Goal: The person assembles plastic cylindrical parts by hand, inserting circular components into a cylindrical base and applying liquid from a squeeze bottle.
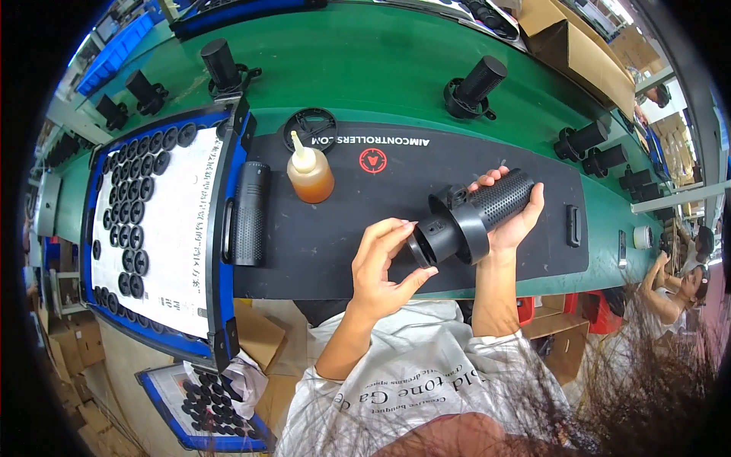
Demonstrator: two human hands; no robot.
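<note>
My right hand [512, 219] grips a black cylindrical device [476, 213] by its perforated mesh body, holding it tilted over the black mat [343, 251]. My left hand [378, 263] pinches the device's near round end with thumb and fingers. A second black mesh cylinder [250, 213] lies on the mat at the left. Beside it stands a small squeeze bottle of amber liquid [310, 175] with a pale nozzle. A black ring part [309, 128] lies just behind the bottle.
A blue-rimmed tray [156, 228] with several small black round parts sits at left. More black cylinder assemblies [474, 87] stand along the green conveyor [365, 68]. Cardboard boxes [579, 46] are at back right. Another person [681, 286] works at right.
</note>
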